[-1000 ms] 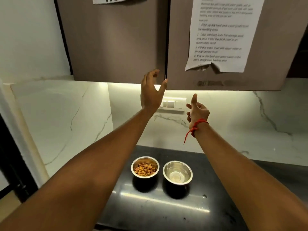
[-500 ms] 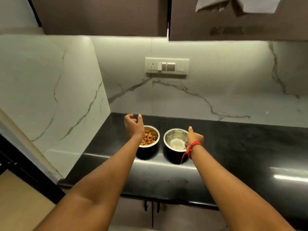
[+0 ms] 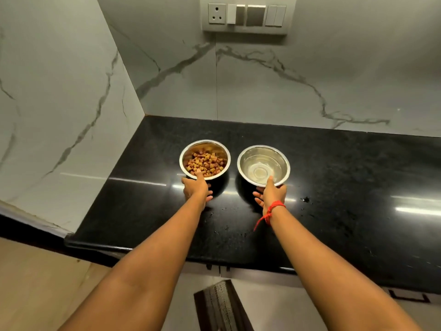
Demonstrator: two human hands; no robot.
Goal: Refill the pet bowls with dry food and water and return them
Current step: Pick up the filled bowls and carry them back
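Note:
Two steel bowls stand side by side on the black counter (image 3: 334, 187). The left bowl (image 3: 191, 149) holds brown and red dry food. The right bowl (image 3: 281, 156) holds clear water. My left hand (image 3: 196, 187) grips the near rim of the food bowl, thumb inside the rim and fingers under it. My right hand (image 3: 270, 194), with a red thread at the wrist, grips the near rim of the water bowl the same way.
A marble wall closes the counter on the left and at the back, with a switch panel (image 3: 245, 16) high on the back wall. Water drops (image 3: 305, 199) lie right of my right hand. A dark mat (image 3: 219, 306) lies on the floor below the counter edge.
Both hands have come down from the upper cabinet to the bowls and closed on their near rims. The view has tilted down toward the counter.

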